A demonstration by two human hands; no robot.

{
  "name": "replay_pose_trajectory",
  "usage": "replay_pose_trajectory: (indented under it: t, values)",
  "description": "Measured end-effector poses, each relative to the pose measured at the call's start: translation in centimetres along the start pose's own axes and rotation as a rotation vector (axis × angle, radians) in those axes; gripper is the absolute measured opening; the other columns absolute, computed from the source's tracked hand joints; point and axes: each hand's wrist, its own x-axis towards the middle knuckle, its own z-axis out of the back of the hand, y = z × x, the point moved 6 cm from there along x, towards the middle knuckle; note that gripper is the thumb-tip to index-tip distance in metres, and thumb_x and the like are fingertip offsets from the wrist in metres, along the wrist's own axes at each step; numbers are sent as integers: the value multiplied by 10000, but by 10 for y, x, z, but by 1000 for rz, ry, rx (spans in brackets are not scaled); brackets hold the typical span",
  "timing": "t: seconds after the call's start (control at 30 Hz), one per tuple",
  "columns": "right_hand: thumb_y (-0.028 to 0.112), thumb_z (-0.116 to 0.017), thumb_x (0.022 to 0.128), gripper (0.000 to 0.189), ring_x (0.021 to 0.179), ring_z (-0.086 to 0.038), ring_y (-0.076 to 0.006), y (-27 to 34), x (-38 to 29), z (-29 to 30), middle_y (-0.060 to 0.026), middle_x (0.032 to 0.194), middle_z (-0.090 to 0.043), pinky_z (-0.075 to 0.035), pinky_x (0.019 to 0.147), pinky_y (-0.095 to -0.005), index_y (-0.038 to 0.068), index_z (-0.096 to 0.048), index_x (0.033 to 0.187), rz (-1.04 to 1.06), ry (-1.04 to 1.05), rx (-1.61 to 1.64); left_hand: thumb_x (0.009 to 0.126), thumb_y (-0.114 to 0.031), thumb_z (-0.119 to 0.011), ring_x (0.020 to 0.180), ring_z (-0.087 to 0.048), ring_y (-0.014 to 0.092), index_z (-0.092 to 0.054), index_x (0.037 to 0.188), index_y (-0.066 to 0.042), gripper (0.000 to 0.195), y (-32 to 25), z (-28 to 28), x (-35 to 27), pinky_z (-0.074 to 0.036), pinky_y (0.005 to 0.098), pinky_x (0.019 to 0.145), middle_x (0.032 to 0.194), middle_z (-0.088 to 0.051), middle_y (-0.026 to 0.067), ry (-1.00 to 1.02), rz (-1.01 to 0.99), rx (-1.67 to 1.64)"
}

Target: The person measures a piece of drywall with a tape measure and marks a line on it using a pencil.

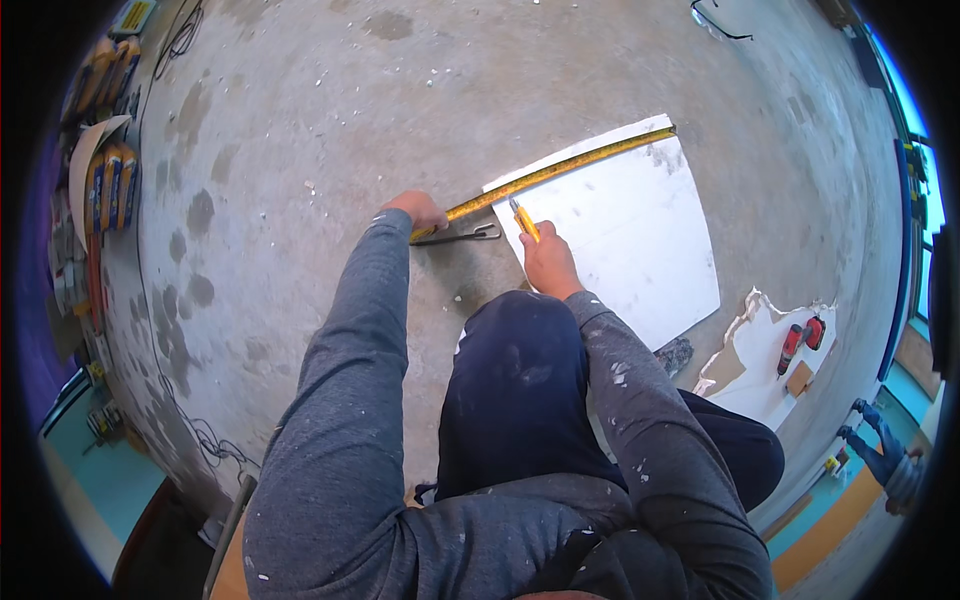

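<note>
A white board that looks like plasterboard [622, 217] lies on the concrete floor in front of my knee. Across its far part runs the yellow blade of a tape measure [570, 163], its end at the board's far right edge. My left hand [418, 208] grips the tape's near end, left of the board; the case is mostly hidden by the fingers. A dark strap with a metal carabiner [486, 232] trails below that hand. In my right hand [551, 259] is a yellow utility knife [526, 222], its tip pointing at the board just below the tape, near the left edge.
Right of me, a broken plasterboard piece [750, 367] carries a red cordless drill [799, 345] and a small brown block [799, 379]. Filled bags [112, 187] stand along the left wall, with cables [214, 442] on the floor. Another person [885, 450] stands at far right.
</note>
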Motion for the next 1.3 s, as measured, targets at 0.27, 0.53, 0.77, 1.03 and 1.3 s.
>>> replay_pose_trajectory:
  t: [0.27,0.53,0.77,1.03,1.3]
  values:
    - [238,-558,954,289,815,-631,-475,6,-2,-2,-290,819,-644,-495,722,-538,-16,-444,1034,-1,8,-56,671,-414,-738,1010,-667,350,-722,1021,-19,528,6,-2,5,-513,395,866,1087,-684,236,-40,-48,25]
    - [234,-558,956,292,821,-637,-462,7,1,-8,-278,835,-646,-503,719,-531,-12,-439,1059,2,19,-119,679,-398,-737,1009,-668,347,-727,1029,-15,520,4,1,2,-516,392,866,1094,-686,239,-46,-4,13]
    - [230,-513,980,247,822,-653,-421,20,-1,-8,-235,868,-646,-519,727,-501,-3,-474,1054,19,50,-265,675,-402,-740,1012,-669,345,-726,1030,-13,527,2,1,-1,-517,389,869,1098,-685,238,-51,10,2]
    - [121,-500,918,175,839,-661,-415,39,9,-2,-244,876,-661,-524,746,-503,-18,-533,1019,36,112,-287,667,-393,-737,1014,-670,341,-732,1022,-33,506,5,1,0,-518,390,870,1097,-688,225,-40,-6,6]
    - [107,-498,901,180,878,-667,-417,39,11,1,-244,913,-680,-528,783,-498,-22,-558,1012,-9,123,-295,651,-392,-737,1029,-667,338,-730,1049,-43,530,-2,7,-16,-516,392,885,1119,-684,220,-55,-8,18]
